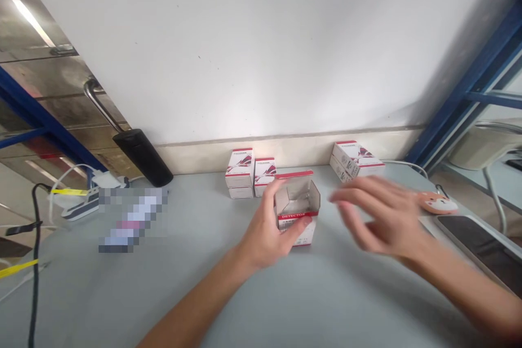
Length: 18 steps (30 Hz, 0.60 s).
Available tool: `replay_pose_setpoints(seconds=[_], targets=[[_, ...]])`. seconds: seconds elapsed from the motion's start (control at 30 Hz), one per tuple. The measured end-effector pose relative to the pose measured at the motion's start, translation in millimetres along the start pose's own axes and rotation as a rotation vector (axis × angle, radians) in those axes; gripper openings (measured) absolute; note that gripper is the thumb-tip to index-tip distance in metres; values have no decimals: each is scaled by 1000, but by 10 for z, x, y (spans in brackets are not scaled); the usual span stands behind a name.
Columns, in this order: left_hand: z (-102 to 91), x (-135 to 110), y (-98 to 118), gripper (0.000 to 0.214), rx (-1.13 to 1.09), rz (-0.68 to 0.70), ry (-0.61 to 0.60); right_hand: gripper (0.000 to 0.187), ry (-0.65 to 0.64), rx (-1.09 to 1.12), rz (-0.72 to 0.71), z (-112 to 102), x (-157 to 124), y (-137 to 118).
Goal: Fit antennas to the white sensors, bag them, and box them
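Note:
My left hand (265,239) is wrapped round a small white and red cardboard box (299,215), its thumb across the front. The box has its top flap up, and "DETECTOR" is printed on a red band along the front edge. Its grey inside shows, with something clear or pale in it that I cannot make out. To the right of the box, apart from it, my right hand (379,217) is in the air, slightly blurred. Its fingers are bent and apart from the thumb, and nothing shows between them.
Closed boxes of the same print (240,171) stand by the wall, with more stacked boxes (359,160) further right. A black cylinder (142,157) and a power strip (84,204) are at left. On the right lie an orange animal-face item (438,203) and a dark-screened device (481,244).

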<state>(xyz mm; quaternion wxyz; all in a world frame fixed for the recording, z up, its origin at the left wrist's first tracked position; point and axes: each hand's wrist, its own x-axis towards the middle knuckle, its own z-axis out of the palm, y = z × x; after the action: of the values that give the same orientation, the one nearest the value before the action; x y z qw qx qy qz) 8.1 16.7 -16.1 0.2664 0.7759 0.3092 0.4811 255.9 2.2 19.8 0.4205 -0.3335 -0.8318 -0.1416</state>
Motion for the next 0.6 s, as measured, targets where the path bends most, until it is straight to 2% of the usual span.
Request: replay_pose_setpoints(seconds=[0.1,0.17,0.27,0.37,0.43,0.5,0.6], targets=[[5,-4,21,76,-51,-44,14,35,-202,198,124,252,-40,-20],[17,-12,34,75,-88,-48,14,43,-255,344,194,360,-110,-46],[56,-34,52,75,-146,-19,-10,41,-199,473,240,393,-205,-82],[113,-56,66,79,-177,27,-12,36,-74,516,234,368,-248,-122],[151,-60,71,78,-194,78,10,47,43,536,238,373,-262,-153],[181,-51,73,78,-214,136,31,66,150,557,254,393,-272,-178],[202,-29,62,84,-263,189,53,82,148,540,259,419,-280,-191]])
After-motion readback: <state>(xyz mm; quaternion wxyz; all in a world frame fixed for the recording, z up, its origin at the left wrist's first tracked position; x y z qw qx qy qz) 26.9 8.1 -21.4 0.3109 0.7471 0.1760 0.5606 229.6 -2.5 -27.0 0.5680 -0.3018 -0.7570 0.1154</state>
